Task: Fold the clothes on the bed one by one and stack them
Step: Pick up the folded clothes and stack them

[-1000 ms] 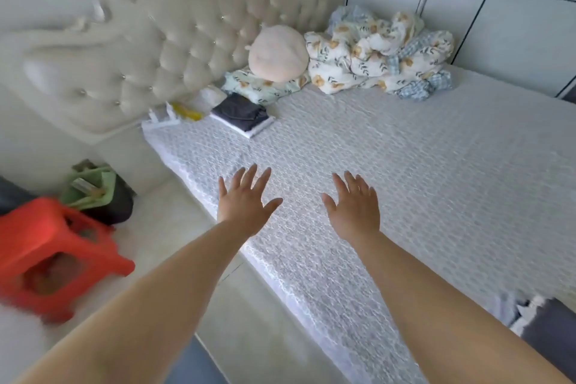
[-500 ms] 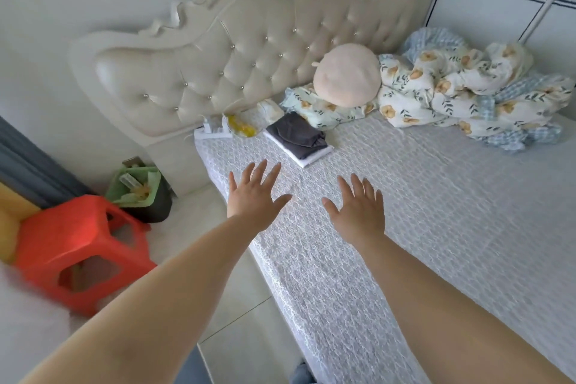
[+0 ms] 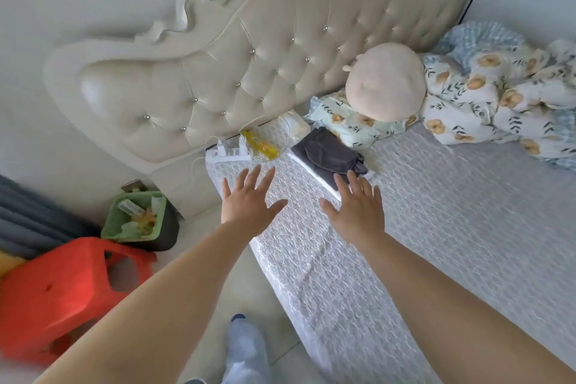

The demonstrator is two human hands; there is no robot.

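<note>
A home bedroom, seemingly: tufted headboard (image 3: 237,72), bed (image 3: 467,227), crumpled floral quilt (image 3: 486,97)

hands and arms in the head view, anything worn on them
Nothing worn: the left hand and right hand are bare, with no gloves, rings or watch visible. Both forearms are bare too; no sleeve shows as far as the frame's edge.

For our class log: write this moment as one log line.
left hand: open, empty | right hand: open, fingertips at dark folded clothes | bed

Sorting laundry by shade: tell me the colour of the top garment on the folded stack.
Dark grey garment, head view.
</note>
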